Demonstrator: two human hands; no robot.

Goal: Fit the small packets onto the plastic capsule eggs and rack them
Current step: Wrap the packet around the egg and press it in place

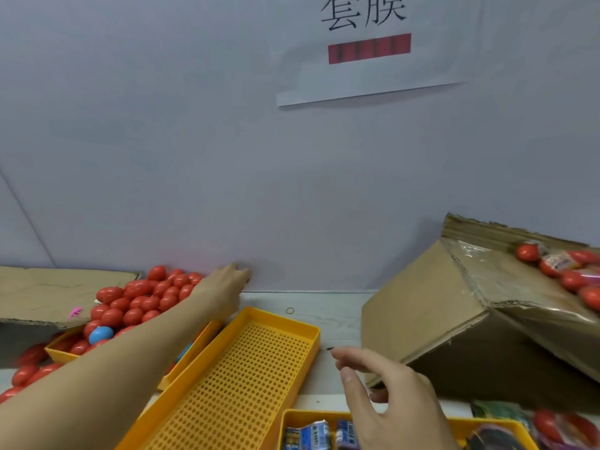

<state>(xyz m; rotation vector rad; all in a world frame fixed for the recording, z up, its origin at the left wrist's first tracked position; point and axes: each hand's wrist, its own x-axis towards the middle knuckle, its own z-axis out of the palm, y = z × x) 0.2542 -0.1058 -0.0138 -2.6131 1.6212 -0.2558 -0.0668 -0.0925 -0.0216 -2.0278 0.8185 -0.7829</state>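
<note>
On wall, paper sign reads "套膜"; left hand grasp unclear; right hand loose, empty.

Both forearms bare, no sleeves; hands ungloved, ringless.

— What carries everything?
— A pale table set against a wall.
— What lies directly on it?
— An empty perforated yellow tray at centre, a yellow tray heaped with red eggs at left, loose red eggs beside it, a rubber band, a tilted cardboard box at right, and a yellow tray of packets nearest.
</note>
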